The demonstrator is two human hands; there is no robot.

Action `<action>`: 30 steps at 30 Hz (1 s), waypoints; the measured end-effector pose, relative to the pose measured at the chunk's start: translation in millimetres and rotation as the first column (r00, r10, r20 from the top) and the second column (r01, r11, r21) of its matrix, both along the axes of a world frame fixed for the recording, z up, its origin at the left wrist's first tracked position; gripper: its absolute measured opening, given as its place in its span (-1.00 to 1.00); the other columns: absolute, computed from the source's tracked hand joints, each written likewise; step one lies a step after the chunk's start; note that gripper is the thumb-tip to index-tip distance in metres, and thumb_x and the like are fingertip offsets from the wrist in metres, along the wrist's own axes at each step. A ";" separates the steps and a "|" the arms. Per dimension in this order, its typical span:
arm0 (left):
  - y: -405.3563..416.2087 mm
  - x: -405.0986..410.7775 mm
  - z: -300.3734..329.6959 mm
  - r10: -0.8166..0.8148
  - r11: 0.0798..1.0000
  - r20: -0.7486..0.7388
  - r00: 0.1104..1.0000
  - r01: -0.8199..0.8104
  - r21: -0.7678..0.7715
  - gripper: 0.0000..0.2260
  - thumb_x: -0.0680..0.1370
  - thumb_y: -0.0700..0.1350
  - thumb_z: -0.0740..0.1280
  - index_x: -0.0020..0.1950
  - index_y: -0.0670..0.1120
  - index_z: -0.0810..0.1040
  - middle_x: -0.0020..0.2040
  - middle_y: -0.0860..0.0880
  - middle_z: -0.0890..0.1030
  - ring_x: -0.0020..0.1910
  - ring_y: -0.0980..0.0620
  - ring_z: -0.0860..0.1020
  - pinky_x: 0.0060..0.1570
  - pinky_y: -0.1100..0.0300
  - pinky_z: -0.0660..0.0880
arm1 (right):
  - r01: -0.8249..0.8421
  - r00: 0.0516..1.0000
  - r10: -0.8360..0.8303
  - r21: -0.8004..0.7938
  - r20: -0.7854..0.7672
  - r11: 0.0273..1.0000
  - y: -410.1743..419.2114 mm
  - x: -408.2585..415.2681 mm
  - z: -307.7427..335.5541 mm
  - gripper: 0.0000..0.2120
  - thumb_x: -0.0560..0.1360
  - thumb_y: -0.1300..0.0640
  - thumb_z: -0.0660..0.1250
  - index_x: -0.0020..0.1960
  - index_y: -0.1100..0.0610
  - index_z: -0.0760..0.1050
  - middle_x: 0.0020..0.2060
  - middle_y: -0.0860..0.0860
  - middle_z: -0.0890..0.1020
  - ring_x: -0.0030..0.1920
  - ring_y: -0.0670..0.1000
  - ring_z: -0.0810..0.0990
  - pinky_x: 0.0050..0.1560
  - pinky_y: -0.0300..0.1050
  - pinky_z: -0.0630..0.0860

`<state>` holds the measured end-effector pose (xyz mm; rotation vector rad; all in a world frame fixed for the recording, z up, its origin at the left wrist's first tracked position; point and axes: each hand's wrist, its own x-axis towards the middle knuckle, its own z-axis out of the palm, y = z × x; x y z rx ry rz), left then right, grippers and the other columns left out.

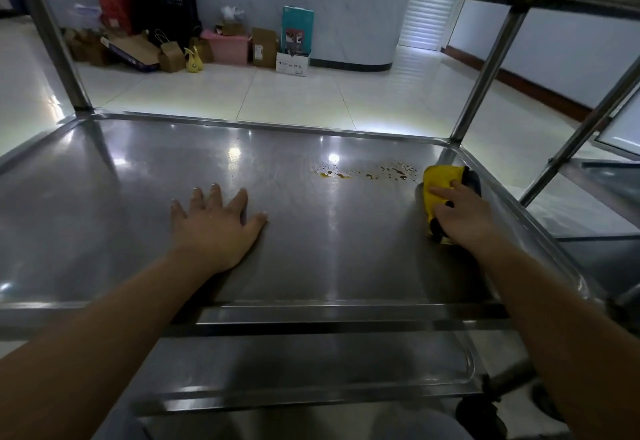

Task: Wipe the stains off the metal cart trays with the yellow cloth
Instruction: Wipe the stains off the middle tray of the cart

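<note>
I am looking down at the middle metal tray (104, 231) of the cart, and I am taking that tray as my landmark. My left hand (214, 228) is lying flat on the tray's bare surface near its centre, fingers straight and spread, palm down, grasping nothing. My right hand (460, 214) is resting on the yellow cloth (438, 185) close to the tray's far right corner, just inside the right rim. The index finger is stretching out over the top of the cloth; the other fingers are hidden behind the hand, so I cannot tell whether they are curling round it. The cloth is bunched up, showing a dark edge on its right side, and it is sitting on the tray surface.

The stains (367, 173) are showing as a line of amber drops and small puddles across the far part of the tray, just left of the cloth, with the nearest drops almost touching it. A lower tray (311, 370) is showing beneath the near rim. Beyond the tray's far rim, across the tiled floor, a pink bin (230, 46) and cardboard boxes (265, 48) are standing by the wall.
</note>
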<state>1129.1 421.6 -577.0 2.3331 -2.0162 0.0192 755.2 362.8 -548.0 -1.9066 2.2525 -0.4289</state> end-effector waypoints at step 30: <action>-12.9 -1.2 -9.3 0.019 0.995 0.025 1.000 -0.016 -0.098 -0.37 0.52 0.34 -0.13 0.50 0.06 0.12 0.56 -0.06 0.12 0.54 -0.11 0.08 0.39 -0.31 0.05 | -0.231 0.973 0.230 -0.043 -0.022 0.972 -19.3 62.0 -5.7 -0.55 0.54 -0.02 0.17 0.42 -0.14 0.32 0.52 0.03 0.17 0.50 0.14 0.14 0.48 0.06 0.07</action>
